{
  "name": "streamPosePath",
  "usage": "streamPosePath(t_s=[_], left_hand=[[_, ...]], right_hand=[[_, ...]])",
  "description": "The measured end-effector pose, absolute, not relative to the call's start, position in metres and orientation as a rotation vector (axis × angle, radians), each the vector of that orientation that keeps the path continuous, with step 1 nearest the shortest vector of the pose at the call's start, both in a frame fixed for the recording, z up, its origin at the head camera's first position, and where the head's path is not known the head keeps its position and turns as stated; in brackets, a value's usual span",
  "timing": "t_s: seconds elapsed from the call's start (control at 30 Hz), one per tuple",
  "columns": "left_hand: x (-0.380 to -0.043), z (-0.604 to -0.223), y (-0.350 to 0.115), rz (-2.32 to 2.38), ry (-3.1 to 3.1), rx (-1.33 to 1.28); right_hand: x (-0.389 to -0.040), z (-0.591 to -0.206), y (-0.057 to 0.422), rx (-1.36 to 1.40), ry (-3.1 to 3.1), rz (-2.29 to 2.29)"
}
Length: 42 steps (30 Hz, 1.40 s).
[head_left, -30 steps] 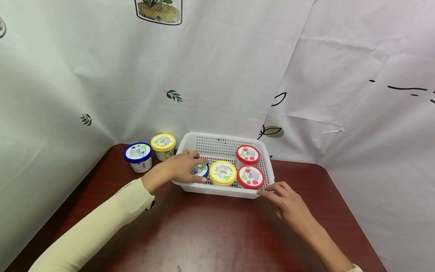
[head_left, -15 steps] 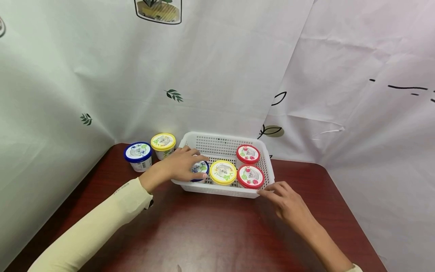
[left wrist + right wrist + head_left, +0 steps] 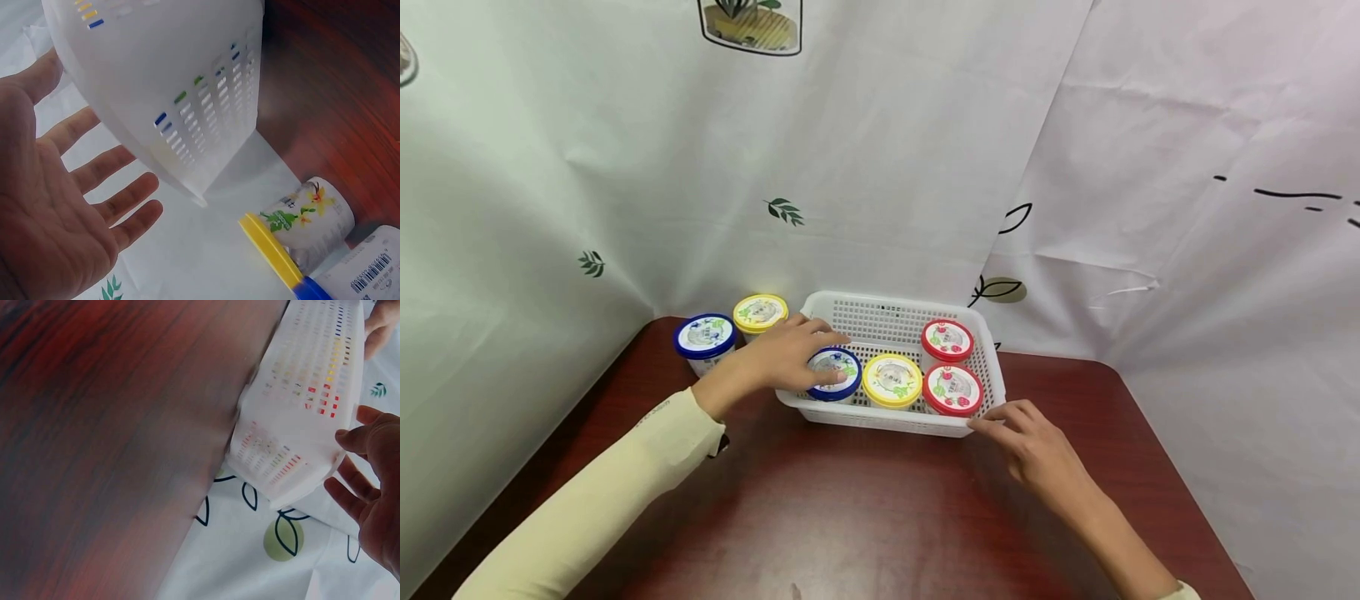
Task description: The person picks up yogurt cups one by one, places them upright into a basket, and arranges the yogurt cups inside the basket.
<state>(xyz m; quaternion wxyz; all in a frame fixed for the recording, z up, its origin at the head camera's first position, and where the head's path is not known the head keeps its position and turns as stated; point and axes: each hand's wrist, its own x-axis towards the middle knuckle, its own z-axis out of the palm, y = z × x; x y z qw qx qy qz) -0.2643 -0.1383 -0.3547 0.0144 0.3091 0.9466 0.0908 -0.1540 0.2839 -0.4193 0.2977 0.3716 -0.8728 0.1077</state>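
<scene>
A white plastic basket (image 3: 887,423) stands on the table, holding several lidded tubs in its front part and right side. My left hand (image 3: 786,354) hovers over the basket's left rim, fingers spread, its thumb overlapping a blue-lidded tub (image 3: 831,359) inside. In the left wrist view that hand (image 3: 56,181) has straight, parted fingers with nothing in the palm. To the right of the blue lid sit a yellow-lidded tub (image 3: 892,381) and two red-lidded tubs (image 3: 952,390). At the front right corner, my right hand (image 3: 1037,446) pinches the basket's rim with thumb and fingertips.
Left of the basket, another blue-lidded tub (image 3: 703,335) and a second yellow-lidded tub (image 3: 761,312) stand on the dark red table (image 3: 865,517). A printed white cloth (image 3: 887,167) hangs behind and along both sides.
My left hand has drawn back to the left from the blue-lidded tub in the basket, baring its lid. The right hand stays at the basket's corner.
</scene>
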Motion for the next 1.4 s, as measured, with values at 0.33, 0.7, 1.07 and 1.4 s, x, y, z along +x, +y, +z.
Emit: streamPosePath(t_s=[0.33, 0.7, 1.07, 1.4], left_hand=[[-0.266, -0.356, -0.158, 0.330, 3.005, 0.878], [-0.262, -0.357, -0.185, 0.392, 3.108, 0.829], [-0.261, -0.355, -0.203, 0.458, 3.095, 0.691], [-0.266, -0.358, -0.218, 0.424, 3.102, 0.643]], right_hand=[[-0.153, -0.421, 0.283, 0.993, -2.313, 0.290], [-0.152, -0.421, 0.284, 0.982, -2.321, 0.302], [-0.152, -0.419, 0.284, 0.993, -2.323, 0.320], [-0.153, -0.419, 0.284, 0.983, -2.330, 0.312]])
